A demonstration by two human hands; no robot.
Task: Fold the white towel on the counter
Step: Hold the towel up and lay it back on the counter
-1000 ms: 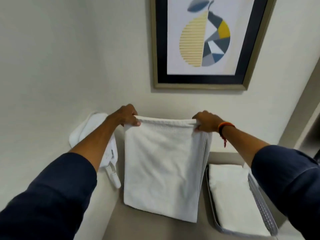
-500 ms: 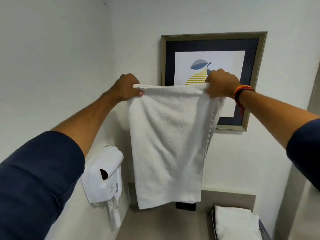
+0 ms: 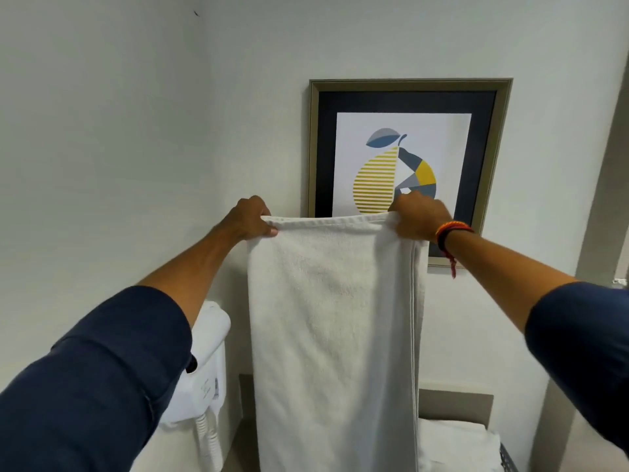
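Up against the wall, clear of the desk (image 3: 456,405), we hold the white towel (image 3: 335,335) by its top edge, and it hangs straight down in front of us. Our left hand (image 3: 250,219) is closed on the top left corner, thumb over the hem; our right hand (image 3: 418,216) is closed on the top right corner, where several layers of cloth are bunched together.

We judge the fold to be partly made. Stacked edges run down the right side of the towel, which tells us it is already doubled lengthwise into a narrow panel. What seems left is to halve it along its length, perhaps more than once, and lay it flat on the desk. None of that shows as done.

The long axis runs up and down, from our hands to below the bottom of the view; the lower end is out of sight, so we cannot tell whether it touches the desk. The broad face is turned toward us, short top edge level between the hands. Another folded towel (image 3: 456,444) lies at the desk's right side.
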